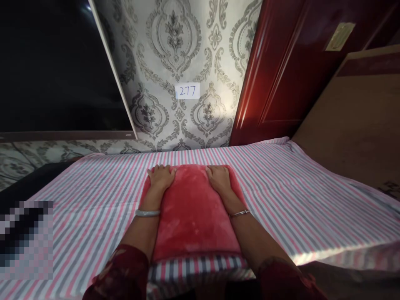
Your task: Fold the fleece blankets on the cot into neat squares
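A red plush blanket [190, 208], folded into a flat rectangle, lies on a striped cloth [281, 196] in front of me. My left hand [161, 177] is at its far left corner, fingers curled over the far edge and thumb on top. At the far right corner, my right hand [219, 178] grips the same edge with bent fingers. Both fingertips are partly hidden by the edge. A pale bangle [147, 213] circles the left wrist and a thin silver one [240, 213] the right.
The pink, grey and white cloth covers a table against a patterned wall [175, 37]. A label reading 277 [187, 90] is stuck there. A dark screen [56, 66] stands at left, a red wooden door [281, 62] and a large cardboard box [359, 125] at right.
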The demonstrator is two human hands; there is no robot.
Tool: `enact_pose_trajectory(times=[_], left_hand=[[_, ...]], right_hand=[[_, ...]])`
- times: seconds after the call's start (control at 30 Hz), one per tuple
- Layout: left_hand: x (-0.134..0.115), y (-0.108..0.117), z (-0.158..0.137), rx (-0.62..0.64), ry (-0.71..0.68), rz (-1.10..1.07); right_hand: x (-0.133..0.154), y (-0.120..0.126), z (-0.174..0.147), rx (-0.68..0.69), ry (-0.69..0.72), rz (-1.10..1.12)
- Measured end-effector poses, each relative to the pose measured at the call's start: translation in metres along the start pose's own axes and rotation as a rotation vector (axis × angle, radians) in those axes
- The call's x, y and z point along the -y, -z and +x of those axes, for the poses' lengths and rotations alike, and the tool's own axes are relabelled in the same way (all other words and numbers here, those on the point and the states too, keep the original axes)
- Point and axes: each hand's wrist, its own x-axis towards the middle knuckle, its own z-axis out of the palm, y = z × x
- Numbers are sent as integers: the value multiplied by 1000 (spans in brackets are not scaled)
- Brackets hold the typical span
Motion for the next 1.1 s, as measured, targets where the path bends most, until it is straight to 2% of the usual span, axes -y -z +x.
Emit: enact_pose_trajectory(times=[0.1,0.17,0.4,0.63,0.8,0.9,1.0,1.1], left_hand=[[4,4,3,99,25,-52],[5,5,4,116,32,-83],[7,0,5,38,95,-149],[10,-3,8,34,113,-158],[4,-3,3,23,117,-123],[1,5,1,43,123,-122],[1,22,-2,71,110,-132],[-1,38,-21,22,25,-120]], right_hand=[[-5,3,-1,-68,-31,15],[-9,3,-1,-92,-82,-12],[-18,-2,4,-38,-121,-55],[-21,-4,5,-56,-123,-44],[-14,0,1,-26,-151,-85],[-7,9,-1,1,-134,-106],[1,24,-8,15,-93,-111],[11,37,-25,25,2,-109]])
